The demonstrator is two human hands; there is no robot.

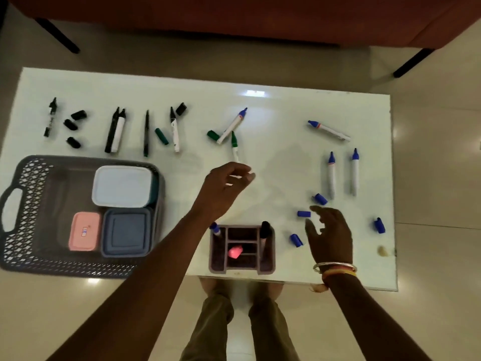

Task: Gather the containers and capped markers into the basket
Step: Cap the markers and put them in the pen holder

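Three lidded containers sit in the grey basket (23,212) at lower left: a white one (122,185), a pink one (84,231) and a blue-grey one (126,231). Across the table lie five black-tipped markers, four blue-tipped ones and one green-tipped one (234,145), all uncapped. Loose caps number four black, two green and four blue, and the organiser (242,248) at bottom centre holds two capped markers.

No readable text anywhere. Pink container (84,231) in basket (26,178) carried small red-and-blue mark on lid, too blurred to read. White-barrelled black marker (174,132) showed dark specks of print along barrel, illegible. Leftmost black marker (50,117) bore pale lettering, too small to make out.
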